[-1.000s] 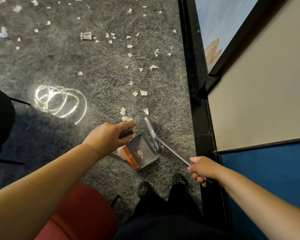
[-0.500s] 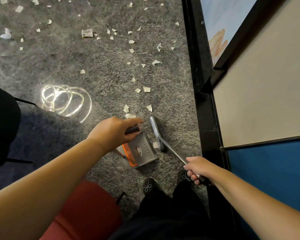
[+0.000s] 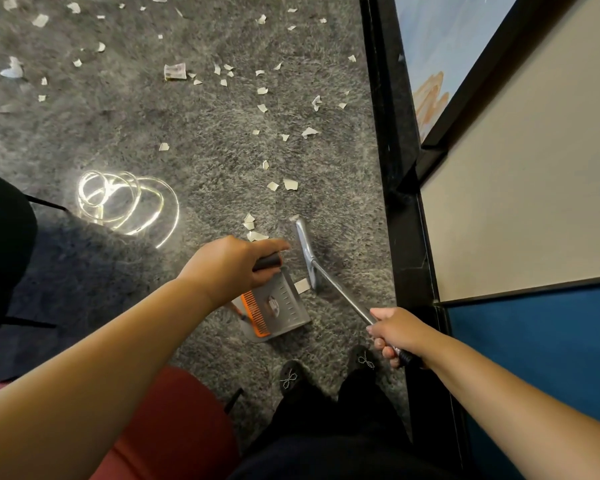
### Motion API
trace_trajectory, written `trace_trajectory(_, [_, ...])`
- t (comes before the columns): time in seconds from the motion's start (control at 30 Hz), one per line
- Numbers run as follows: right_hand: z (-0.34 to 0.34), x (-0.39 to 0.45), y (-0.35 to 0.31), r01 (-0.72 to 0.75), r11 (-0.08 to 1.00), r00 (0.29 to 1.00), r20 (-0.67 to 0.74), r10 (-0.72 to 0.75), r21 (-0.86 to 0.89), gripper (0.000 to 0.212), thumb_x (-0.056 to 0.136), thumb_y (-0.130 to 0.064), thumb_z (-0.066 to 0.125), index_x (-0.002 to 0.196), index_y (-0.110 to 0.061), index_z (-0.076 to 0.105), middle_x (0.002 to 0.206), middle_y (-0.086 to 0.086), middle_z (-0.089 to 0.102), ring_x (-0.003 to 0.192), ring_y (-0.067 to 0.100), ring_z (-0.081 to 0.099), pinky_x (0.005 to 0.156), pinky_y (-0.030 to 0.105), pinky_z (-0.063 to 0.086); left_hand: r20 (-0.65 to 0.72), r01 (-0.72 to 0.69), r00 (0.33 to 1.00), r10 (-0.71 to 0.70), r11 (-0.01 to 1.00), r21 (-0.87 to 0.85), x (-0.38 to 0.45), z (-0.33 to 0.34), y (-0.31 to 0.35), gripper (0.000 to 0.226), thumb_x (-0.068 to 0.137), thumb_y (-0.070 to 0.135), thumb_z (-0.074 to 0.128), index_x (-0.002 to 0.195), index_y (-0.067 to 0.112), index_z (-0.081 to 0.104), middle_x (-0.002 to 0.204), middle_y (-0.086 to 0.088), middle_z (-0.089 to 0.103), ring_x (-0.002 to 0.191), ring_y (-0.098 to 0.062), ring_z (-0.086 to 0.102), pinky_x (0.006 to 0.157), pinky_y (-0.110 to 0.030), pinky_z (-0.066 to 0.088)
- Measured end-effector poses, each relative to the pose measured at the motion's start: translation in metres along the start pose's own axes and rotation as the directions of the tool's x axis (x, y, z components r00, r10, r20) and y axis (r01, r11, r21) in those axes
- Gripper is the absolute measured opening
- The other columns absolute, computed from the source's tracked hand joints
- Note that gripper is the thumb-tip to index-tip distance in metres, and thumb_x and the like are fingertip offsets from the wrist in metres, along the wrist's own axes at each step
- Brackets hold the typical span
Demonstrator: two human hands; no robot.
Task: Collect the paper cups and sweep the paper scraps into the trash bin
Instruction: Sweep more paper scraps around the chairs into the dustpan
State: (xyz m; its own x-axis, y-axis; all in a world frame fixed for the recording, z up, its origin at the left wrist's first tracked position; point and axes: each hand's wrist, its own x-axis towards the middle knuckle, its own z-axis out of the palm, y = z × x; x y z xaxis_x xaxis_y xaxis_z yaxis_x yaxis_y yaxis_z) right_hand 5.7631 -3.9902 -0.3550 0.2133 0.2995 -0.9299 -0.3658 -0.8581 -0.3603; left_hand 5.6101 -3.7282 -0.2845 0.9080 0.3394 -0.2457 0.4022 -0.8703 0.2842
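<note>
Grey shaggy carpet (image 3: 118, 119) covered the floor, and white paper scraps (image 3: 290, 184) lay strewn over it, thickest toward the far side and thinning nearer the person's feet. The left hand (image 3: 229, 265) was curled round the dark handle (image 3: 267, 262) of a grey dustpan (image 3: 284, 306), which sat on the carpet with an orange comb edge (image 3: 253, 315) along one side. One pale scrap (image 3: 302, 285) lay just at the pan's edge, between the pan and the broom head (image 3: 307, 254). The right hand (image 3: 399, 332) gripped the metal shaft (image 3: 343, 294) of the broom, fingers wrapped round it just above a black grip; the silver head rested on the carpet just beside the dustpan. A small cluster of scraps (image 3: 252, 226) lay just beyond the left hand's knuckles. Farther off, a crumpled printed piece (image 3: 175, 71) lay among the litter; whether it was a flattened cup could not be told. A bright looping patch of light (image 3: 125, 202) fell on the carpet to the left. Black shoes with small bows (image 3: 290, 377) stood just below the dustpan, a red seat (image 3: 167, 431) showed at the lower left, and a black frame (image 3: 392, 168) edged beige and blue panels on the right.
</note>
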Motion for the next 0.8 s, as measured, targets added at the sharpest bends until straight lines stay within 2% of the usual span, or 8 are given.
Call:
trace_trajectory(0.13, [0.01, 0.016, -0.006, -0.015, 0.997, 0.999, -0.032, 0.013, -0.07, 0.057, 0.095, -0.006, 0.045, 0.149, -0.012, 0.027, 0.066, 0.007, 0.051, 0.045, 0.014, 0.045, 0.043, 0.026, 0.038, -0.015, -0.006, 1.0, 0.006, 1.0, -0.025, 0.0, -0.001, -0.004, 0.048, 0.09, 0.045, 0.061, 0.136, 0.047, 0.048, 0.077, -0.001, 0.068, 0.071, -0.02, 0.064, 0.068, -0.038, 0.055])
trace_trajectory(0.4, [0.027, 0.026, -0.016, -0.065, 0.994, 0.997, 0.045, 0.061, 0.086, 0.057, 0.099, -0.006, 0.043, 0.151, -0.02, 0.024, 0.06, 0.005, 0.043, 0.038, 0.01, 0.034, 0.036, 0.019, 0.029, -0.024, 0.018, 1.0, -0.019, 0.999, -0.037, -0.003, 0.003, -0.014, 0.046, 0.089, 0.045, 0.061, 0.134, 0.045, 0.052, 0.075, -0.002, 0.067, 0.07, -0.021, 0.064, 0.068, -0.038, 0.054])
trace_trajectory(0.63, [0.026, 0.01, -0.008, -0.01, 0.996, 0.993, 0.114, -0.001, 0.092, 0.057, 0.099, -0.005, 0.047, 0.15, -0.014, 0.025, 0.065, 0.007, 0.047, 0.046, 0.011, 0.042, 0.042, 0.024, 0.039, -0.003, 0.038, 0.999, -0.038, 0.998, -0.041, -0.005, -0.001, -0.019, 0.045, 0.09, 0.046, 0.059, 0.135, 0.045, 0.051, 0.075, -0.001, 0.068, 0.068, -0.02, 0.064, 0.067, -0.038, 0.055])
trace_trajectory(0.8, [0.024, 0.01, -0.008, -0.039, 0.989, 0.993, 0.112, 0.023, 0.141, 0.055, 0.099, -0.004, 0.045, 0.149, -0.016, 0.026, 0.066, 0.009, 0.047, 0.042, 0.008, 0.04, 0.038, 0.018, 0.037, -0.007, 0.041, 0.999, -0.042, 0.999, -0.03, -0.009, -0.001, -0.022, 0.046, 0.09, 0.047, 0.058, 0.135, 0.044, 0.05, 0.078, -0.001, 0.07, 0.07, -0.02, 0.066, 0.068, -0.038, 0.055])
